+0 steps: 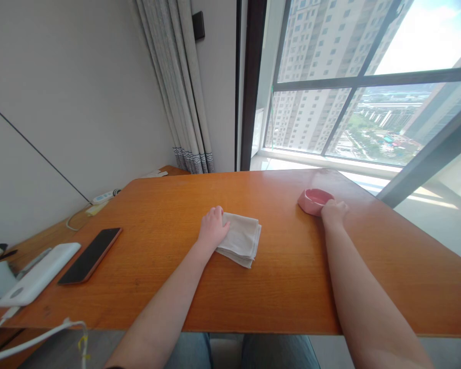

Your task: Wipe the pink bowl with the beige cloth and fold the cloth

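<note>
A folded pale grey cloth lies flat in the middle of the wooden table. My left hand grips its left edge, with the thumb over the top and the fingers curled along the far side. Farther off to the right, a small pink bowl with sloping sides rests upright on the table. My right hand is closed on the bowl's right side, and its fingertips are partly hidden. The bowl's hollow faces up, and I see nothing in it.
On the left of the table lie a dark phone and a white power bank with a cable plugged in. A white cable loops at the near left corner. A power strip sits by the wall. Windows stand beyond the right edge.
</note>
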A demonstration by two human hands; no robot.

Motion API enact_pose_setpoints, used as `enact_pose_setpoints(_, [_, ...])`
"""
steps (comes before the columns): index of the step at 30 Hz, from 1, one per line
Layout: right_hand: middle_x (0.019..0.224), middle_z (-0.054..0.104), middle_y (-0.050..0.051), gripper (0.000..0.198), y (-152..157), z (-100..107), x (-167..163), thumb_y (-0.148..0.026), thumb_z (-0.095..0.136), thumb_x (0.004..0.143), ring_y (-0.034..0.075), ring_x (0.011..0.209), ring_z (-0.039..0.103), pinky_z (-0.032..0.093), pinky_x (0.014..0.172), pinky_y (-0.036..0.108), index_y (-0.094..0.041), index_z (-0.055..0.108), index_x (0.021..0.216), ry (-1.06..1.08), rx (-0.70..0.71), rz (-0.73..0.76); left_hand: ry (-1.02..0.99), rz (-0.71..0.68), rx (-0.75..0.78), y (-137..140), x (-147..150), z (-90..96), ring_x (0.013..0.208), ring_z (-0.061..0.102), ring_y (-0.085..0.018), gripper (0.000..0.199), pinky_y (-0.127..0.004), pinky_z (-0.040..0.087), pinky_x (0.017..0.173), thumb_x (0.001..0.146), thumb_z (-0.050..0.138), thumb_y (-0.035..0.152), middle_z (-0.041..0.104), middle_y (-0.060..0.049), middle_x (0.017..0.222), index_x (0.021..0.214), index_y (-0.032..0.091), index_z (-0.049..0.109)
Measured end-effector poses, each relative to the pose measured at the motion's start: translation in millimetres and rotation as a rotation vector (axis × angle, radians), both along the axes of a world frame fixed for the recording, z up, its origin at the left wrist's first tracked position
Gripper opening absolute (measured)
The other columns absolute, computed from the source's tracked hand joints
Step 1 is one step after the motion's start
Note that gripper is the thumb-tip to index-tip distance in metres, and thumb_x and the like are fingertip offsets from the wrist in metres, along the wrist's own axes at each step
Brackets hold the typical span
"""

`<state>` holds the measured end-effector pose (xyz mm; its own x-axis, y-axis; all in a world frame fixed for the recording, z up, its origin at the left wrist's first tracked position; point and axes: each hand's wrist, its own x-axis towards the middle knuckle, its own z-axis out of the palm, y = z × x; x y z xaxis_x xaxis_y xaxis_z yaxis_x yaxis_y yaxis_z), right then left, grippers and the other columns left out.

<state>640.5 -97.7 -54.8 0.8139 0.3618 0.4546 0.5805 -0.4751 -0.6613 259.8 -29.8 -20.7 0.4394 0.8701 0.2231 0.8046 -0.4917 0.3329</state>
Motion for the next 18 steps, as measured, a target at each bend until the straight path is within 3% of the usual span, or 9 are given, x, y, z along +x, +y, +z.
enact_pose_setpoints(3, [0.133, 0.042, 0.024, 0.057, 2.1, 22.2, -38.6, -0.030, 0.031, 0.086, 0.033, 0.120, 0.042, 0.032, 0.098, 0.052, -0.005, 0.029, 0.137, -0.147, 0.162, -0.023, -0.096, -0.381, -0.070, -13.6, 5.1, 7.1, 0.091, 0.054, -0.020, 0.026, -0.032, 0.042, 0.081, 0.081, 0.054, 0.044, 0.057, -0.006, 0.097, 0.093, 0.021, 0.050])
enact_pose_setpoints(5, [0.117, 0.058, 0.015, 0.047, 7.3, 36.0, -75.7, -0.030, 0.032, 0.087, 0.026, 0.103, 0.054, 0.041, 0.088, 0.040, -0.013, 0.041, 0.131, -0.202, 0.140, 0.267, -0.066, -0.617, -0.177, -21.3, 6.0, 8.6, 0.095, 0.052, -0.020, 0.034, -0.031, 0.042, 0.085, 0.073, 0.062, 0.050, 0.056, -0.003, 0.099, 0.091, 0.023, 0.053])
enact_pose_setpoints(7, [0.089, 0.066, 0.007, 0.035, 13.7, 42.0, -113.6, -0.032, 0.034, 0.088, 0.020, 0.079, 0.059, 0.043, 0.073, 0.031, -0.018, 0.055, 0.113, -0.150, -0.082, 0.652, -0.022, -0.711, -0.225, -25.5, 5.4, 8.4, 0.101, 0.050, -0.022, 0.041, -0.033, 0.040, 0.090, 0.063, 0.070, 0.049, 0.055, -0.003, 0.102, 0.090, 0.023, 0.055])
enact_pose_setpoints(10, [0.069, 0.063, 0.002, 0.023, 21.4, 36.2, -154.6, -0.030, 0.042, 0.085, 0.015, 0.063, 0.054, 0.037, 0.061, 0.025, -0.019, 0.061, 0.079, -0.094, -0.413, 0.975, -0.045, -0.735, -0.260, -24.3, 4.8, 7.0, 0.101, 0.050, -0.022, 0.027, -0.032, 0.039, 0.091, 0.067, 0.067, 0.036, 0.056, -0.003, 0.100, 0.088, 0.022, 0.057])
enact_pose_setpoints(13, [0.068, 0.061, 0.003, 0.033, 24.8, 25.8, -169.9, -0.035, 0.037, 0.089, 0.015, 0.065, 0.054, 0.035, 0.059, 0.024, -0.019, 0.058, 0.069, -0.032, -0.490, 1.022, -0.201, -0.640, -0.308, -17.1, 7.9, 3.5, 0.087, 0.054, -0.017, 0.011, -0.028, 0.042, 0.081, 0.076, 0.052, 0.025, 0.059, -0.002, 0.091, 0.086, 0.020, 0.056])
enact_pose_setpoints(16, [0.078, 0.062, 0.003, 0.037, 24.6, 21.7, -172.5, -0.042, 0.032, 0.092, 0.015, 0.072, 0.056, 0.037, 0.063, 0.024, -0.019, 0.060, 0.087, 0.036, -0.417, 0.941, -0.515, -0.301, -0.259, -4.5, 11.0, -2.7, 0.077, 0.053, -0.014, 0.011, -0.026, 0.044, 0.074, 0.083, 0.045, 0.027, 0.056, 0.000, 0.083, 0.088, 0.020, 0.050])
enact_pose_setpoints(18, [0.083, 0.062, 0.004, 0.033, 24.0, 21.5, -173.9, -0.045, 0.045, 0.087, 0.016, 0.077, 0.056, 0.038, 0.067, 0.025, -0.019, 0.060, 0.100, -0.003, -0.423, 0.947, -0.748, -0.027, -0.184, 8.0, 8.6, -6.8, 0.079, 0.053, -0.014, 0.011, -0.026, 0.045, 0.074, 0.087, 0.040, 0.030, 0.055, 0.000, 0.083, 0.089, 0.020, 0.046])
